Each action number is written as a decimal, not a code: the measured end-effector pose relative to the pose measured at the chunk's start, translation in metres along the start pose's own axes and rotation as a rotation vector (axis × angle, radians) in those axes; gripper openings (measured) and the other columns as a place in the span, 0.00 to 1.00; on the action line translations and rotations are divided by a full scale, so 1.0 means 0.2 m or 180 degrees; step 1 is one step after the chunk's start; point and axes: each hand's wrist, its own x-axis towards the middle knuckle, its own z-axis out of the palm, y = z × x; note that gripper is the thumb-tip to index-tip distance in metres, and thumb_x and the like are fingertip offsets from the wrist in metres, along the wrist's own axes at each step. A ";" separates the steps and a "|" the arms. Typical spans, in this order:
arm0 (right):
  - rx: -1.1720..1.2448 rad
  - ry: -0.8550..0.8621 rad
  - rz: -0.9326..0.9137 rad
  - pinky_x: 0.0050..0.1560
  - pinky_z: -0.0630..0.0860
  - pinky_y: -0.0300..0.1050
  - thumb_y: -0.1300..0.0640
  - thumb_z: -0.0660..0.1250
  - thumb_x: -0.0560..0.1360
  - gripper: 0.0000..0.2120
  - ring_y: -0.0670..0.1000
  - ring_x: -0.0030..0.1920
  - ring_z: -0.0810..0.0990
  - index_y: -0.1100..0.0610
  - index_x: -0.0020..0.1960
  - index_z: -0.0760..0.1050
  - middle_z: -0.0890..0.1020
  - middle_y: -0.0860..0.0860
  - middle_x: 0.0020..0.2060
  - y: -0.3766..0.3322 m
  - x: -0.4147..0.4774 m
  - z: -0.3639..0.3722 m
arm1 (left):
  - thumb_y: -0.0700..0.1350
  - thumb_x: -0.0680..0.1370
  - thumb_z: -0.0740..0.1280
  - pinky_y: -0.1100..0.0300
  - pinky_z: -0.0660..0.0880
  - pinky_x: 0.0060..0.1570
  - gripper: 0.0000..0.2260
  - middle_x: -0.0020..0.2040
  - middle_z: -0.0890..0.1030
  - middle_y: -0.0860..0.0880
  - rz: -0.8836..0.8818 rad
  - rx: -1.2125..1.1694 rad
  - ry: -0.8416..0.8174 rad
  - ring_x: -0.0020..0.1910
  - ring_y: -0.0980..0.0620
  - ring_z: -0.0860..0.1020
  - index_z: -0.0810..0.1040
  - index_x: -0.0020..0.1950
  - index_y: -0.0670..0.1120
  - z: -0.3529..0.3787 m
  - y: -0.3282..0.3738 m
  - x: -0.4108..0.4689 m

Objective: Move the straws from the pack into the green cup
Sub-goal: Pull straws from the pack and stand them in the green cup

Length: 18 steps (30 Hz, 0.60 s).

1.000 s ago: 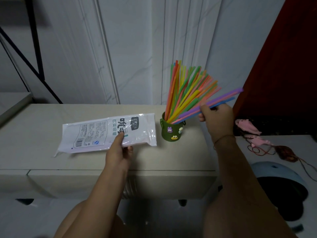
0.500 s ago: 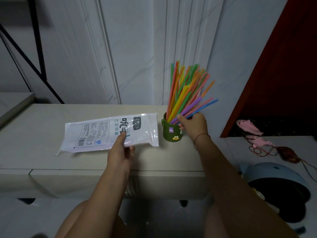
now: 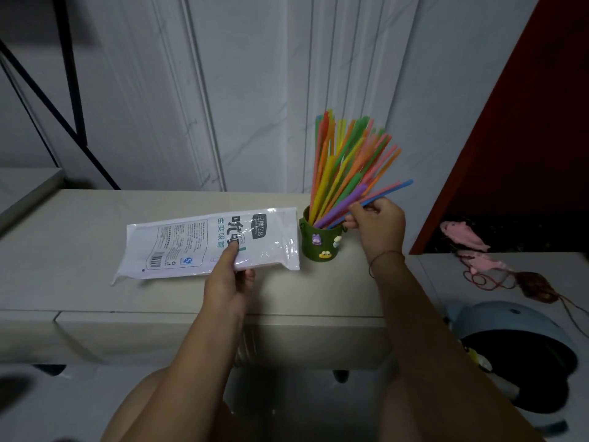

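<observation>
- Fanning up from the green cup, the straws lean right.
- My right hand pinches the lowest few beside the rim.
- My left hand grips the pack, thumb on top.
- Pack lies flat on the desk, just beside the cup.

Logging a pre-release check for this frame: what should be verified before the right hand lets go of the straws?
1. Is the green cup upright on the countertop: ok.
2. Lower ends of the held straws inside the cup's mouth: ok.
3. Is the right hand free for the next reach: not ok, it pinches the held straws.
4. Is the left hand steadying the pack: ok, thumb on top, fingers at its near edge.
5. Straws left in the pack: cannot tell; it lies flat and looks opaque.
6. Are the other straws seated in the cup: ok, fanned out and leaning right.
</observation>
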 end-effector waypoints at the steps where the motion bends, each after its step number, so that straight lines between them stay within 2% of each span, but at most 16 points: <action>1: 0.0009 -0.0036 0.0052 0.32 0.78 0.33 0.66 0.65 0.74 0.03 0.41 0.24 0.79 0.66 0.43 0.78 0.79 0.54 0.30 0.01 0.01 0.00 | 0.41 0.75 0.70 0.70 0.72 0.22 0.06 0.44 0.81 0.52 -0.0006 0.0008 -0.0009 0.34 0.57 0.80 0.77 0.48 0.51 0.00 0.00 0.00; 3: 0.0104 -0.0150 0.0171 0.35 0.79 0.34 0.69 0.65 0.73 0.05 0.43 0.28 0.81 0.67 0.47 0.79 0.80 0.56 0.33 0.02 0.01 -0.01 | 0.41 0.75 0.70 0.69 0.72 0.23 0.06 0.43 0.82 0.52 -0.0018 0.0016 -0.0033 0.36 0.57 0.80 0.77 0.48 0.51 0.01 0.00 0.00; 6: 0.0171 -0.0290 0.0351 0.43 0.81 0.41 0.70 0.68 0.70 0.08 0.49 0.35 0.82 0.67 0.49 0.78 0.82 0.59 0.38 0.06 -0.02 -0.02 | 0.42 0.74 0.71 0.69 0.73 0.24 0.05 0.43 0.83 0.53 -0.0004 0.0075 -0.0073 0.37 0.57 0.80 0.78 0.48 0.51 0.01 0.00 0.00; 9: 0.0111 -0.0265 0.0518 0.46 0.78 0.45 0.70 0.68 0.69 0.13 0.48 0.36 0.79 0.67 0.54 0.75 0.78 0.51 0.32 0.11 -0.07 -0.02 | 0.44 0.73 0.73 0.68 0.73 0.25 0.05 0.42 0.83 0.53 0.0022 0.0151 -0.0090 0.38 0.57 0.81 0.79 0.47 0.51 0.00 0.00 0.00; 11: 0.0327 -0.0263 0.0817 0.43 0.79 0.44 0.71 0.66 0.70 0.15 0.52 0.37 0.78 0.66 0.56 0.73 0.76 0.52 0.33 0.13 -0.11 -0.01 | 0.44 0.73 0.73 0.68 0.74 0.26 0.05 0.41 0.84 0.54 0.0035 0.0183 -0.0111 0.36 0.58 0.81 0.80 0.46 0.51 0.00 -0.01 0.00; 13: 0.0876 -0.0395 0.1367 0.31 0.77 0.36 0.72 0.63 0.73 0.12 0.48 0.30 0.78 0.66 0.55 0.72 0.75 0.55 0.34 0.14 -0.16 0.01 | 0.45 0.72 0.74 0.67 0.74 0.26 0.06 0.41 0.84 0.54 0.0055 0.0196 -0.0144 0.35 0.58 0.82 0.80 0.47 0.51 0.01 -0.01 0.00; 14: 0.1197 -0.0504 0.1677 0.29 0.76 0.36 0.70 0.61 0.75 0.09 0.47 0.27 0.78 0.64 0.54 0.73 0.75 0.56 0.33 0.14 -0.19 0.02 | 0.45 0.72 0.74 0.67 0.74 0.27 0.06 0.41 0.85 0.54 0.0071 0.0212 -0.0167 0.35 0.58 0.83 0.79 0.47 0.51 0.01 -0.01 0.00; 16: 0.1615 -0.0726 0.2186 0.38 0.78 0.40 0.64 0.61 0.77 0.06 0.48 0.33 0.80 0.61 0.52 0.74 0.77 0.56 0.36 0.16 -0.23 0.05 | 0.46 0.72 0.74 0.65 0.75 0.29 0.07 0.45 0.85 0.53 0.0133 0.0300 -0.0202 0.40 0.57 0.83 0.79 0.48 0.51 0.02 -0.02 -0.01; 18: 0.1975 -0.1030 0.2483 0.48 0.77 0.45 0.58 0.60 0.79 0.09 0.50 0.44 0.80 0.60 0.57 0.74 0.80 0.54 0.43 0.17 -0.26 0.07 | 0.46 0.72 0.74 0.64 0.76 0.32 0.08 0.50 0.84 0.53 0.0300 0.0420 -0.0209 0.45 0.55 0.82 0.79 0.50 0.51 0.02 -0.03 -0.02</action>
